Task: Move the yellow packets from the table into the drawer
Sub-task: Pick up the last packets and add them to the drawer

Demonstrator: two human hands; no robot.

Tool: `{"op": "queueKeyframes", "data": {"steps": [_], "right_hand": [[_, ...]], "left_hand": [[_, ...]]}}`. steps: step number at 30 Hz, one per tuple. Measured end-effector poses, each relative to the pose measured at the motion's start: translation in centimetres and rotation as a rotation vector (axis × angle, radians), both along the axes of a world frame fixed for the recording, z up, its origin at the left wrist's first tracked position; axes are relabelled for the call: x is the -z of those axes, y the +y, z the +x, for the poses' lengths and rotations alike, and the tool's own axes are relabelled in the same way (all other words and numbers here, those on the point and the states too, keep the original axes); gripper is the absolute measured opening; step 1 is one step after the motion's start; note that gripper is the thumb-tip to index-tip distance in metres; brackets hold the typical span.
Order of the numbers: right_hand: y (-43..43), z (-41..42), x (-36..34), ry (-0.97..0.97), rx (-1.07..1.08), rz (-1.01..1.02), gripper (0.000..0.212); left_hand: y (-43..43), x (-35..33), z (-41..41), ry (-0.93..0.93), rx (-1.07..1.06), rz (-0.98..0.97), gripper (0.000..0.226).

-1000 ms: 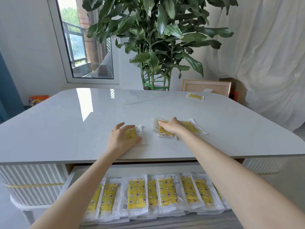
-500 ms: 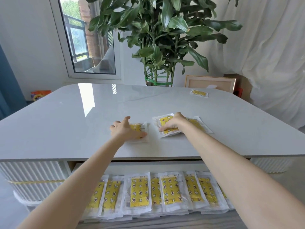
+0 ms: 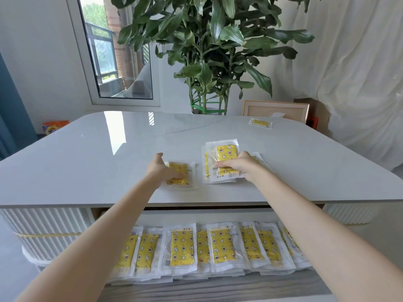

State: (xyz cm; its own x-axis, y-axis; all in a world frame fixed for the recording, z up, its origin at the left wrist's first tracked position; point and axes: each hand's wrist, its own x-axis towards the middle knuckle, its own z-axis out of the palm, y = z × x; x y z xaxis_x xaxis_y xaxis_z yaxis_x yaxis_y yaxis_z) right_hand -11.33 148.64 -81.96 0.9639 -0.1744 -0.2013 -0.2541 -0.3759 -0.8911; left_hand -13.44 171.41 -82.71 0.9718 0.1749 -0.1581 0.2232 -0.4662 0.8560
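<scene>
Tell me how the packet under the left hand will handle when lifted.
Probably light and floppy: the packet is a thin, flat plastic pouch. Likely to slide under the left hand, since the table is glossy.

Table [image 3: 87,162]: glossy grey top.
Near front: single packet [image 3: 182,180], packet stack [image 3: 224,152] just beside (rightward).
Far edge: lone packet [image 3: 260,123].
</scene>
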Motion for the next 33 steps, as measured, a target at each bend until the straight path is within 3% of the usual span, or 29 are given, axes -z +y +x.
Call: {"op": "queueKeyframes", "data": {"steps": [4,7,11,17,20,29,33], "right_hand": [[-0.9,-1.7,-0.2,-0.006,-0.082,0.079,0.099],[-1.3,-3.9,-0.6,0.002,-0.153,0.147,0.099],[-2.0,-6.8,-0.7,0.048,-0.242,0.213,0.059],[-3.7,-11.1,0.0,0.169,-0.337,0.316,0.039],[-5.1,-12.9,0.6,0.228,-0.366,0.29,0.046],[-9.3,-16.1,3.3,0.37,-0.286,0.09,0.016],[-11.0,-16.4,4.8,0.417,-0.217,0.0,0.032]], "left_hand": [[0.1,-0.6,-1.4,0.004,-0.016,-0.062,0.1],[0.0,-0.9,-2.7,-0.005,-0.002,-0.205,0.082],[0.1,-1.1,-4.5,-0.01,0.071,-0.35,0.046],[0.4,-1.1,-7.7,0.071,0.267,-0.441,0.024],[0.4,-0.6,-9.3,0.146,0.378,-0.4,0.027],[-3.8,2.3,-11.8,0.281,0.515,-0.322,0.023],[-5.9,3.8,-11.9,0.336,0.524,-0.252,0.025]]}}
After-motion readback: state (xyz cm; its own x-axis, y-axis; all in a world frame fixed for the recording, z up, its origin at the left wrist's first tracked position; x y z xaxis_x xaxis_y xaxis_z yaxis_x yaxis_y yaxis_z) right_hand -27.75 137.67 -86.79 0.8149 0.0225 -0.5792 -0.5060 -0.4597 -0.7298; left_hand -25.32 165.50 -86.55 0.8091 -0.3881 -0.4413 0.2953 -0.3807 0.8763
